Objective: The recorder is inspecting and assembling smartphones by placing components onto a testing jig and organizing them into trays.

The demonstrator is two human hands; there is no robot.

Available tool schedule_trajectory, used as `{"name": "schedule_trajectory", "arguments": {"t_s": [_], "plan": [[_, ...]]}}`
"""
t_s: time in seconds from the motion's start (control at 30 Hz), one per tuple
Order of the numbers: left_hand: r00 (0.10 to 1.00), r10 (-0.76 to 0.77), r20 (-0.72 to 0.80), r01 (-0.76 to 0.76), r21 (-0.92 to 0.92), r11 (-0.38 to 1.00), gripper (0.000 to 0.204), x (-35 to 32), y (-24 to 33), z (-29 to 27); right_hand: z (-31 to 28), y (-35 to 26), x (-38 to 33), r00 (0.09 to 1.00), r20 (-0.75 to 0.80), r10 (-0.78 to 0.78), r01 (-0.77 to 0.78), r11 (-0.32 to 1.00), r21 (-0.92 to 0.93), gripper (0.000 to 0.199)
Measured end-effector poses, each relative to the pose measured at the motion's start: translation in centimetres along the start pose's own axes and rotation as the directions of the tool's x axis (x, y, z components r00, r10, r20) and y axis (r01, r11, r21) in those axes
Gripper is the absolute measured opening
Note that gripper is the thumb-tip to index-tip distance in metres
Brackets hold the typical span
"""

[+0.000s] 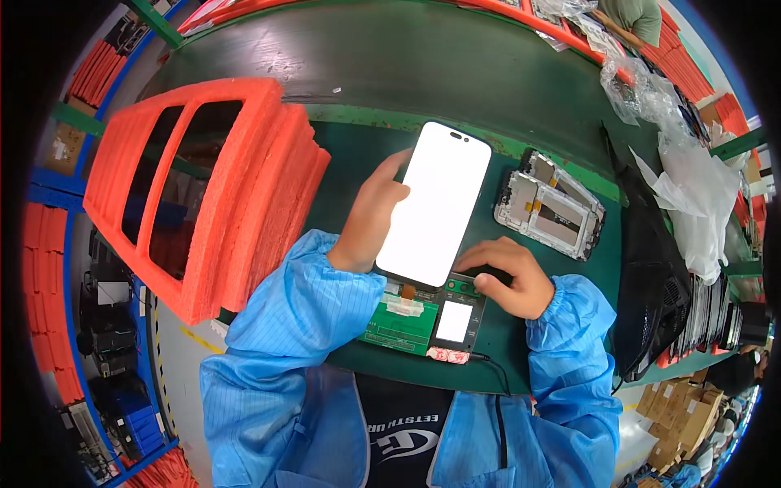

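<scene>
My left hand (370, 215) grips a phone display panel (439, 203) by its left edge, thumb on the front. The panel is tilted upright and its face glows plain white. A short brown flex cable (408, 291) runs from the panel's lower end to a green test board (396, 327). Joined to that board is a black control module (480, 314) with a small lit white screen and several buttons. My right hand (514, 278) is closed around the module's upper right corner, thumb beside the buttons. Its other fingertips are partly hidden.
Stacked red foam trays (220, 203) with dark panels stand at left. Phone frames (553, 207) lie at right on the green mat, near a black bag (651, 301) and clear plastic wrap (691, 203). A black cable (498, 370) leads from the module toward me. Another person's arm (622, 31) shows at top right.
</scene>
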State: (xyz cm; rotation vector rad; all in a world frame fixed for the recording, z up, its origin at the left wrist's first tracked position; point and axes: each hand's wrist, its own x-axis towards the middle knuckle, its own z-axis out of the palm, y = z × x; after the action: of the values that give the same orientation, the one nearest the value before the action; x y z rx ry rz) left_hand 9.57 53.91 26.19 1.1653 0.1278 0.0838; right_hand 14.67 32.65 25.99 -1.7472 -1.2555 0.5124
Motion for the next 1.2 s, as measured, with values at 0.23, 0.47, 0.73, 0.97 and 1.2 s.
{"name": "schedule_trajectory", "arguments": {"t_s": [0.23,0.47,0.73,0.97,1.2], "plan": [[1.0,0.008,-0.022,-0.003,0.212,0.977,0.044,-0.2,0.1,0.6,-0.1,0.0,-0.1,1.0,0.016,-0.004,0.004,1.0,0.001,0.022],[1.0,-0.008,-0.022,0.01,0.066,0.998,0.042,0.0,0.1,0.2,0.1,-0.1,0.1,1.0,0.025,-0.01,0.011,0.999,-0.043,0.022],[0.992,0.111,-0.054,-0.102,0.143,0.984,0.042,0.2,-0.3,0.2,0.1,0.1,0.2,0.999,0.003,-0.049,0.049,0.998,-0.039,0.021],[0.997,0.072,-0.025,-0.071,0.046,0.996,0.042,-0.7,1.1,0.4,1.9,-0.2,1.3,0.944,-0.123,0.305,-0.274,0.936,0.221,0.02],[0.999,0.046,-0.023,-0.047,-0.033,0.998,0.04,-0.9,2.8,0.6,2.7,-1.6,5.2,0.92,-0.24,0.309,-0.148,0.843,0.518,0.026]]}}
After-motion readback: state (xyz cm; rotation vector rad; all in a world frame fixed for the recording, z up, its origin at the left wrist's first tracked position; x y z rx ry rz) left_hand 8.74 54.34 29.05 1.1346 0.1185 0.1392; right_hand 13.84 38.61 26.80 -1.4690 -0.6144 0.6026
